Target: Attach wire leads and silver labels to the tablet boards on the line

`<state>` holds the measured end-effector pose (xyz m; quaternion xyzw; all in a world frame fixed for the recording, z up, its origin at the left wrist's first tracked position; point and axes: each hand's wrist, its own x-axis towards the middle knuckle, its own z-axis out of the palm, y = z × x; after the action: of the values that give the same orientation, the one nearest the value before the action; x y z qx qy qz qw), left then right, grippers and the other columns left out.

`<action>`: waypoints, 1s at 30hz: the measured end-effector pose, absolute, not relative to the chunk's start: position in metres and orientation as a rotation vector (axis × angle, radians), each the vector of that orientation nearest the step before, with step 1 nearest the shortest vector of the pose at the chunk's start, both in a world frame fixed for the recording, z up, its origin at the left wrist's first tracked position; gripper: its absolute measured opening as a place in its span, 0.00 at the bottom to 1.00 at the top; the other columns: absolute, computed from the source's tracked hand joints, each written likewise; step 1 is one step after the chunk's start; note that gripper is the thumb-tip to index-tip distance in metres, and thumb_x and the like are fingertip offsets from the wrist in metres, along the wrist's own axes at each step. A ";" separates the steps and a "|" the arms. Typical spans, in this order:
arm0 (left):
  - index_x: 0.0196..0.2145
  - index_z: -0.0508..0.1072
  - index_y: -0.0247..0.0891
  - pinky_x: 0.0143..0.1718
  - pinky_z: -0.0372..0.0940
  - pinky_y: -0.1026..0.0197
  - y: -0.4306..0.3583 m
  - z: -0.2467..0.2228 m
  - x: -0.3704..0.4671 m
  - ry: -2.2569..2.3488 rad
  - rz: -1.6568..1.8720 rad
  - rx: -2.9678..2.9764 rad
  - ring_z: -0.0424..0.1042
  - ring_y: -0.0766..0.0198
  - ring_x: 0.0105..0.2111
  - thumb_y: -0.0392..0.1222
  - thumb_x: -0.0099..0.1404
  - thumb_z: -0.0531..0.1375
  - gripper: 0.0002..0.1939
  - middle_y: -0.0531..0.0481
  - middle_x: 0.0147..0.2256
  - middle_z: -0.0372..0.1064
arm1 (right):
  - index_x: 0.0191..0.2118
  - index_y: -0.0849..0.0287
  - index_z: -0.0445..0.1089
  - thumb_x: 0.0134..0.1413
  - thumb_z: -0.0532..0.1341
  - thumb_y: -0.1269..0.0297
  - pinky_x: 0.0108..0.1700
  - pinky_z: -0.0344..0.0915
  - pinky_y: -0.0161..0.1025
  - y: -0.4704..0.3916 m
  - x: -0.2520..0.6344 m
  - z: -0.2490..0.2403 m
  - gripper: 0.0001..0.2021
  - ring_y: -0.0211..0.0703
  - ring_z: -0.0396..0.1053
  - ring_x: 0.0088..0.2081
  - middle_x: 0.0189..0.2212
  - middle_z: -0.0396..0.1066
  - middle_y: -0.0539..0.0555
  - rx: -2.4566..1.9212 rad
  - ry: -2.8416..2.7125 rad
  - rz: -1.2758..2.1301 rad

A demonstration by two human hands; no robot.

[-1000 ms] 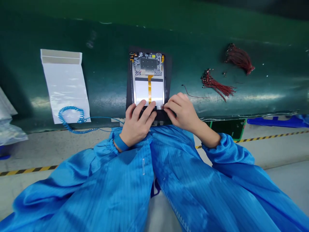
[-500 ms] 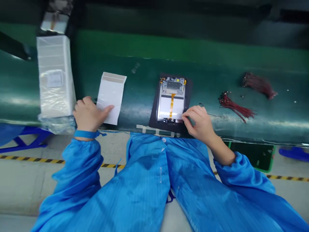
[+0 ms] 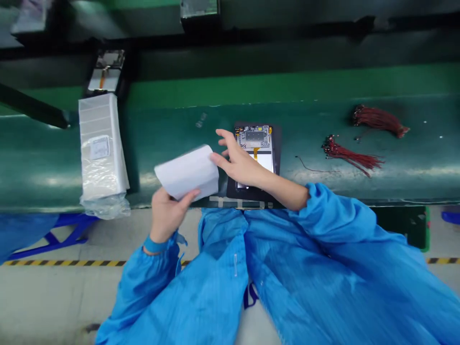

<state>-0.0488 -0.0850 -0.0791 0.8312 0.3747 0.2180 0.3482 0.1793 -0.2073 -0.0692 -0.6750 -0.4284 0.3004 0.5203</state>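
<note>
The white sheet [image 3: 189, 172] — likely light, floppy, best held by edges — is pinched by left fingers [image 3: 189, 197], right fingers [image 3: 220, 162] spread.

From the head — forward, down onto workbench [image 3: 172, 129]

The left hand [image 3: 167, 213] grips the sheet [image 3: 187, 173] at its near edge, thumb on top; the right hand [image 3: 236, 160], fingers apart, reaches its far right corner.

White pouch [image 3: 187, 171] is raised off desk [image 3: 172, 129] by left hand [image 3: 167, 214]; right hand [image 3: 237, 162] is brought across to its edge.
</note>
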 end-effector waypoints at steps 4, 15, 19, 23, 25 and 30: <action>0.41 0.82 0.37 0.55 0.74 0.42 -0.115 -0.085 -0.061 0.818 0.472 2.194 0.80 0.41 0.50 0.62 0.56 0.74 0.27 0.40 0.45 0.82 | 0.63 0.54 0.58 0.69 0.60 0.53 0.42 0.73 0.41 -0.204 0.171 -0.070 0.23 0.43 0.76 0.37 0.38 0.75 0.51 -1.367 -0.737 1.125; 0.78 0.43 0.53 0.41 0.79 0.57 -0.123 -0.044 -0.047 0.759 0.618 1.646 0.80 0.52 0.52 0.52 0.67 0.71 0.54 0.43 0.68 0.66 | 0.65 0.53 0.60 0.72 0.59 0.56 0.41 0.72 0.38 -0.259 0.128 -0.056 0.21 0.40 0.73 0.38 0.41 0.74 0.51 -1.305 -1.009 0.745; 0.75 0.52 0.62 0.44 0.80 0.58 -0.132 -0.041 -0.048 0.646 0.765 1.799 0.79 0.57 0.52 0.47 0.69 0.69 0.45 0.53 0.78 0.39 | 0.59 0.53 0.66 0.70 0.63 0.54 0.36 0.68 0.37 -0.261 0.134 -0.051 0.18 0.38 0.70 0.33 0.35 0.73 0.49 -1.334 -0.942 0.743; 0.74 0.56 0.64 0.48 0.80 0.56 -0.133 -0.052 -0.054 0.607 0.896 1.839 0.80 0.58 0.50 0.44 0.68 0.71 0.44 0.52 0.70 0.64 | 0.53 0.55 0.71 0.66 0.67 0.53 0.36 0.65 0.37 -0.263 0.141 -0.046 0.16 0.37 0.67 0.31 0.29 0.73 0.46 -1.342 -0.867 0.777; 0.65 0.73 0.57 0.50 0.79 0.58 -0.130 -0.057 -0.056 0.628 0.897 1.842 0.81 0.58 0.49 0.43 0.69 0.70 0.29 0.51 0.57 0.77 | 0.48 0.56 0.72 0.63 0.69 0.51 0.37 0.65 0.37 -0.263 0.142 -0.046 0.16 0.38 0.68 0.32 0.30 0.74 0.47 -1.328 -0.832 0.826; 0.59 0.79 0.48 0.38 0.77 0.64 -0.128 -0.049 -0.044 0.687 0.730 1.695 0.81 0.61 0.41 0.49 0.64 0.74 0.26 0.47 0.49 0.81 | 0.38 0.56 0.74 0.61 0.71 0.51 0.37 0.65 0.37 -0.260 0.145 -0.050 0.14 0.38 0.68 0.35 0.35 0.71 0.50 -1.301 -0.787 0.744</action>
<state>-0.0439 -0.1282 -0.0486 0.7171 0.2908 0.3088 0.5530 0.1448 -0.2595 -0.0495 -0.5755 -0.3483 0.3291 0.6627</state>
